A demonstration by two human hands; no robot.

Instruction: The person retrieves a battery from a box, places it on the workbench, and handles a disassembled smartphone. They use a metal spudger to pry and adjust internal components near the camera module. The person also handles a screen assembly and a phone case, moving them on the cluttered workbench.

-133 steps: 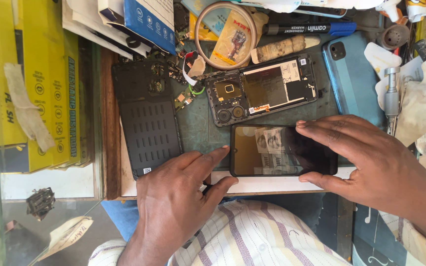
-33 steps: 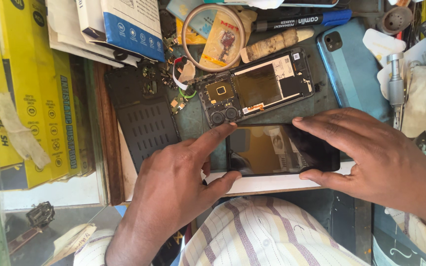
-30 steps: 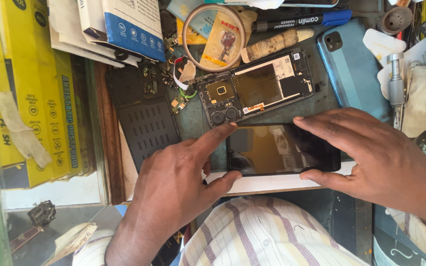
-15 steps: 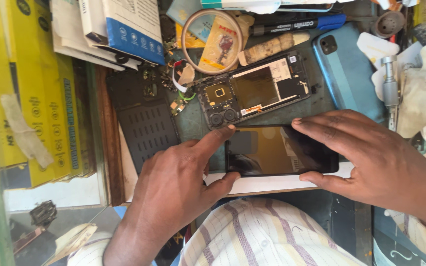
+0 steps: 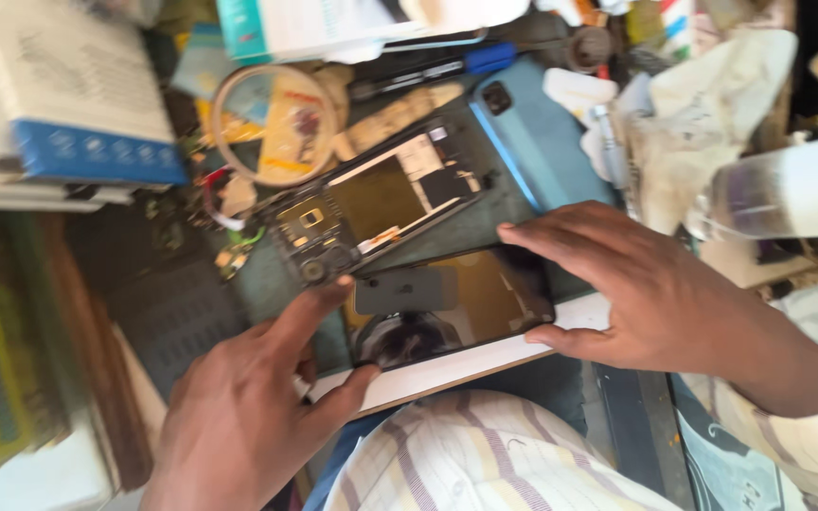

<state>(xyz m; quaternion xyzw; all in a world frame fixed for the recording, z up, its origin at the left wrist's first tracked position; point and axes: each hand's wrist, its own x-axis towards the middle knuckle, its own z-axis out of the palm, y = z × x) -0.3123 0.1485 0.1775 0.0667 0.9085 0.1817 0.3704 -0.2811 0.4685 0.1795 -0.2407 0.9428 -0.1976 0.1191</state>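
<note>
A dark phone screen panel (image 5: 447, 305) lies flat at the near edge of the workbench, its glass reflecting light. My left hand (image 5: 248, 407) grips its left end, index finger on the top corner and thumb under the near edge. My right hand (image 5: 646, 293) holds the right end, fingers spread along the far edge and thumb at the near corner. Just beyond lies an opened phone body (image 5: 371, 208) with its circuit board exposed.
A blue phone back cover (image 5: 542, 142) lies beyond my right hand. A round magnifier (image 5: 272, 123), a blue-capped pen (image 5: 428, 71), boxes (image 5: 68, 114), a dark ridged mat (image 5: 177, 312), crumpled cloth (image 5: 684, 123) and a clear bottle (image 5: 788, 189) crowd the bench.
The view has swung and blurred, tilting the bench. Both hands stay on the screen panel's ends; a bottle has come into view at right.
</note>
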